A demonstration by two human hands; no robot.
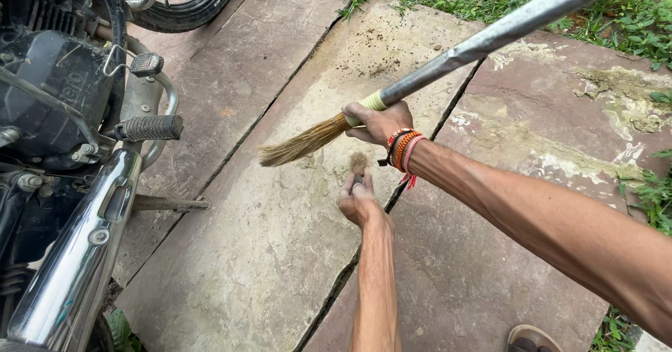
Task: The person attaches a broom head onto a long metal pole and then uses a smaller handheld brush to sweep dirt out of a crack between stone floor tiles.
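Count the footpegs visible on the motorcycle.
2: a small metal peg high beside the engine, and a ribbed rubber one just below it, above the chrome exhaust. Others may be hidden behind the bike.

Outdoors in even daylight, and underfoot it's big stone paving slabs (266, 254), reddish-brown and pale tan, with dark joints running diagonally and whitish stains on the right-hand slab. Along the left edge stands a parked motorcycle (56, 114): black engine, chrome exhaust pipe (77, 261), ribbed footpeg (150, 128), side stand down on the stone, a black tyre (182, 2) at top. Green grass and weeds (623, 23) fringe the top and right edges.
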